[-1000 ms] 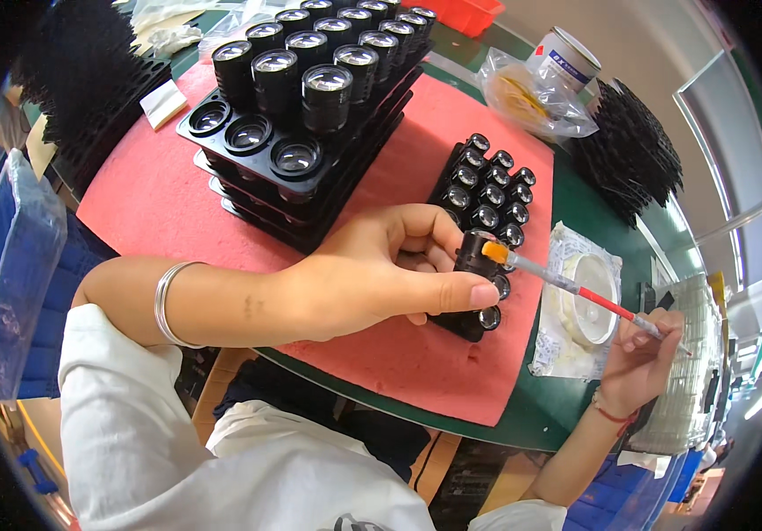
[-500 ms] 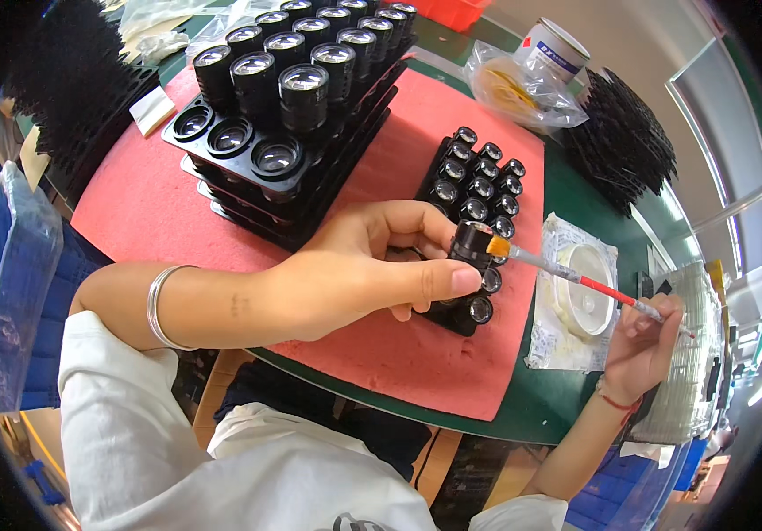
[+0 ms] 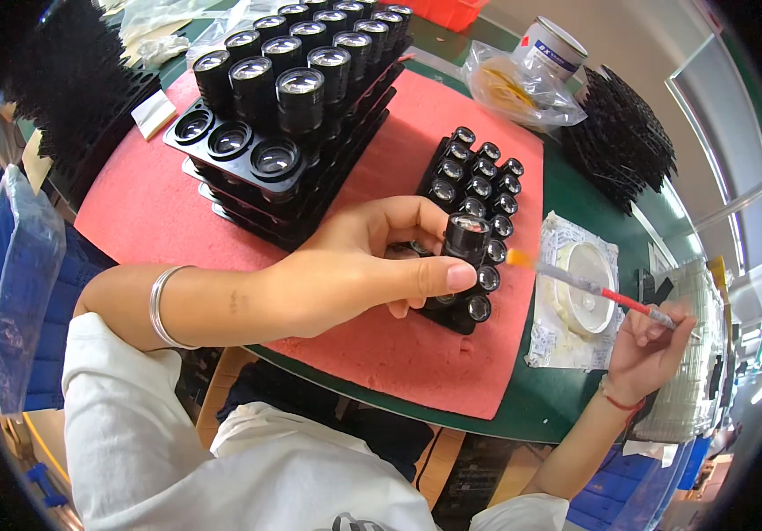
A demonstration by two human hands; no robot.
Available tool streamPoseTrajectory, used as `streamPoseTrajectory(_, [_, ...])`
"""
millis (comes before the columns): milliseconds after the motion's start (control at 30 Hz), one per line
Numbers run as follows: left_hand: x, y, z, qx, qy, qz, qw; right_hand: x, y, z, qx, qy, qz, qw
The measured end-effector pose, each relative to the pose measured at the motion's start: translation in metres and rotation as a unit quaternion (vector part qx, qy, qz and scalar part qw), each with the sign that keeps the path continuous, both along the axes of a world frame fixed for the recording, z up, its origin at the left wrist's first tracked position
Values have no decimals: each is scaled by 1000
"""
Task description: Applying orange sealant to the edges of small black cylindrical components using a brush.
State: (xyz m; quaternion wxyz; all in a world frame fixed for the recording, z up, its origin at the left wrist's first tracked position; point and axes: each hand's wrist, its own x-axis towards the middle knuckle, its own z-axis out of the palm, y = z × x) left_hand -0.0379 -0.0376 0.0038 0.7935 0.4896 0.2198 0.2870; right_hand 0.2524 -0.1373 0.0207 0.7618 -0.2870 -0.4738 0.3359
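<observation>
Between thumb and fingers, my left hand (image 3: 372, 261) grips a black lens barrel (image 3: 467, 237) with its glass end up. My right hand (image 3: 651, 341) pinches a paintbrush (image 3: 607, 294) by its red handle. The brush's orange bristles point left, a short gap from the barrel. Behind and below the held barrel is a small tray (image 3: 429, 177) filled with short black lenses, partly hidden by my left hand. A round white dish (image 3: 586, 288) sits on a printed wrapper under the brush.
A stack of black trays (image 3: 248, 168) bearing tall lens barrels stands at the back left on a red foam mat (image 3: 381, 372). Beyond the mat lie a white can (image 3: 551, 46), a clear plastic bag (image 3: 509, 88) and black stacked trays (image 3: 624, 128). Clear trays (image 3: 686, 372) are piled at right.
The brush has come away from the barrel's top, moving right. My left hand has shifted slightly left and the barrel's glass end now shows.
</observation>
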Motion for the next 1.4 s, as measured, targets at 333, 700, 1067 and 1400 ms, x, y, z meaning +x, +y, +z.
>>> streamPoseTrajectory(333, [6,1,-3,18,28,3,999,-4,-2,-6,-33,0,-33,999])
streamPoseTrajectory(700, [2,2,-3,10,-6,-20,1000,2,0,-6,-30,-107,-106,988])
streamPoseTrajectory(1067, [-3,-8,0,86,-14,-70,994,8,3,-5,-12,-118,-185,976])
streamPoseTrajectory(1400, [-39,-34,16,617,-6,462,637,14,3,-4,-19,-154,-293,943])
